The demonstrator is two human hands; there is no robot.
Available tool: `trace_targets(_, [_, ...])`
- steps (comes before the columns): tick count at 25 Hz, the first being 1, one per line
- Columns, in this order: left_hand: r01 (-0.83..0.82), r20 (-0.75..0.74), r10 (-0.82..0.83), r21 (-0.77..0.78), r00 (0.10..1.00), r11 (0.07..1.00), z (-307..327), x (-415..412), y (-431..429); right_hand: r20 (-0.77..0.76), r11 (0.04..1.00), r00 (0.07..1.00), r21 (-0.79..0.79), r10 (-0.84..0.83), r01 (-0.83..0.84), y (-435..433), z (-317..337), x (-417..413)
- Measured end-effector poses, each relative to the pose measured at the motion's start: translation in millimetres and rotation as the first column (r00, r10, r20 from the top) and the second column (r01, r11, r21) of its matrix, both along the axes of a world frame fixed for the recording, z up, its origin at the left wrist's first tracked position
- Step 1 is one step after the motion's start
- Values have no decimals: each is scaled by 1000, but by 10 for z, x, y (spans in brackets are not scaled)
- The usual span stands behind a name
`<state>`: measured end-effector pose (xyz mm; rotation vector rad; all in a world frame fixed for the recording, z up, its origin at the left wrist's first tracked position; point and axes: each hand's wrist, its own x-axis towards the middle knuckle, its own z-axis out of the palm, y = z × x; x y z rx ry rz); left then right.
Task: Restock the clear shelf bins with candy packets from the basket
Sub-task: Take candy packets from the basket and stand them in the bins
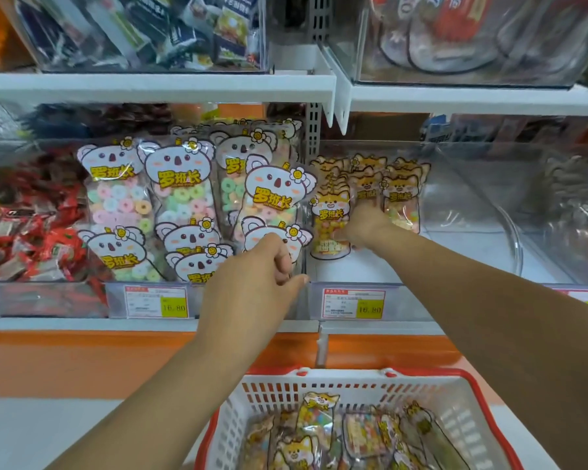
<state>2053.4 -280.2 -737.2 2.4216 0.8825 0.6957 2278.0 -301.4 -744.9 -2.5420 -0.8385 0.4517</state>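
Several fox-faced candy packets (331, 212) stand upright in rows at the left end of a clear shelf bin (438, 300), whose remaining floor is bare white. The right hand (364, 225) reaches into that bin and grips the standing packets low down: its thumb lies across the front of the nearest one, and its fingers disappear among the ones behind. More of these fox packets lie loose in the red-rimmed white basket (353, 385) below the shelf, at the bottom edge of the view. The left hand (269, 262) sits at the front right corner of the neighbouring bin (194, 300), fingers curled, one fingertip touching the top edge of the clear wall; whether it actually grips that wall cannot be told. That neighbouring bin is packed with koala-faced packets of pastel ring sweets (180, 184), some upright and some leaning. Each bin carries a red-and-yellow price tag (353, 303) on its front. Farther left lies a heap of red-wrapped sweets (31, 232). A white shelf board (150, 86) runs overhead, with more clear bins of blurred packaged goods on it.
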Motion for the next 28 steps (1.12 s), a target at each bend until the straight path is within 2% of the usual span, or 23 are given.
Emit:
trace_targets(6, [8, 1, -8, 6, 1000, 1000, 12, -14, -25, -200, 997, 979, 46, -48, 59, -26, -32, 52])
trace_targets(15, [4, -4, -4, 10, 1000, 1000, 7, -36, -49, -55, 999, 998, -45, -28, 25, -133, 58, -102])
trace_targets(19, [3, -2, -3, 8, 1000, 1000, -1, -47, -71, -74, 997, 996, -64, -44, 40, -144, 60, -139])
trace_targets(25, [18, -7, -18, 15, 1000, 1000, -17, -54, -52, -135, 998, 989, -21, -61, 58, -224, 157, -205])
trace_targets(28, [20, -7, -20, 25, 1000, 999, 10, -86, -85, -18, 998, 999, 41, -37, 38, -376, 342, -236])
